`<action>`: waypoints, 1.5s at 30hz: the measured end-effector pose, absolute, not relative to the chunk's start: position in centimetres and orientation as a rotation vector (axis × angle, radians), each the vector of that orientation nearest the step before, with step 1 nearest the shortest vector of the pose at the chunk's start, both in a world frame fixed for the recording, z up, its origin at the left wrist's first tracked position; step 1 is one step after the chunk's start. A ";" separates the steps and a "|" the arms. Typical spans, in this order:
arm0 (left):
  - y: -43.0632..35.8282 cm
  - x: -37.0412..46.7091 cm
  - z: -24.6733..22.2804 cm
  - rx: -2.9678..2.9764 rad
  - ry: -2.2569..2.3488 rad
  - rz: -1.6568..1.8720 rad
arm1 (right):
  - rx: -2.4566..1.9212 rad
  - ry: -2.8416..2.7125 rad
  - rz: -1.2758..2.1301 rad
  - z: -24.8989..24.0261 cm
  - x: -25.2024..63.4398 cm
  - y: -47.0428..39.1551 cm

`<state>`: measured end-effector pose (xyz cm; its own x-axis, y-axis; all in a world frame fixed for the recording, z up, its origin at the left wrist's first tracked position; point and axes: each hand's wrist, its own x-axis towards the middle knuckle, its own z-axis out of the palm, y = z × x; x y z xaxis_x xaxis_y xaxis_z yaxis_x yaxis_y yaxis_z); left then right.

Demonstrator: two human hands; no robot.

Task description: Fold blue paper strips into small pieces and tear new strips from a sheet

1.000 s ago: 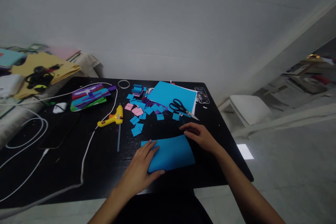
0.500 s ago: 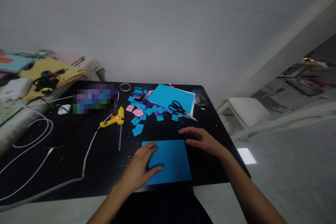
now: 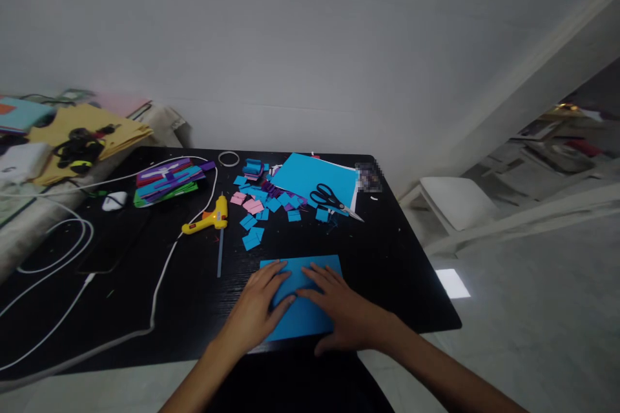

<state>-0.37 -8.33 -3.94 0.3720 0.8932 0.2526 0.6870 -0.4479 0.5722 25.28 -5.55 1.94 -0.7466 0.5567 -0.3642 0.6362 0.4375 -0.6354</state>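
Worktop (image 3: 387, 284): standing black and wood-grained against a pale wall (image 3: 242, 45), with a white stool (image 3: 455, 201) standing off to the right.
Blue sheet (image 3: 300, 322): lying flat near the front edge, under both hands; whether single or folded, cannot tell.
Left hand (image 3: 249, 313): resting over the left part of the sheet, fingers spread and gripping nothing.
Right hand (image 3: 349, 313): reaching across the right part, fingers spread and unclenched, thumb hanging down by the near edge; how hard pressing, cannot tell.
Near edge: possibly creasing or bending downward, from bearing on paper so close to the worktop's rim.
Paper under the palms: perhaps skewing or buckling, from pushing unevenly or drawing the two hands together.
Scissors (image 3: 341, 206): lying partly on a larger blue sheet (image 3: 310, 174), blades pointing rightward and near; risking a nick from groping beyond the hands without looking.
Cut pieces (image 3: 251, 240): scattering blue and pink beyond the sheet, liable to be swept about by a sleeve or a sudden slide.
Yellow glue gun (image 3: 220, 211): lying left, beside a white cable (image 3: 153, 319); possibly being dragged by a snag there.
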 end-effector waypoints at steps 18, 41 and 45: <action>-8.1 -1.2 -2.3 1.640 1.381 1.086 | 1.054 2.715 -1.323 4.3 25.6 -5.8; -7.8 -1.1 -1.6 1.149 1.322 1.101 | 1.571 3.236 -1.294 8.7 25.3 -0.3; -7.5 -1.7 -0.9 0.927 1.302 1.103 | 2.033 3.062 -1.512 6.4 25.9 0.7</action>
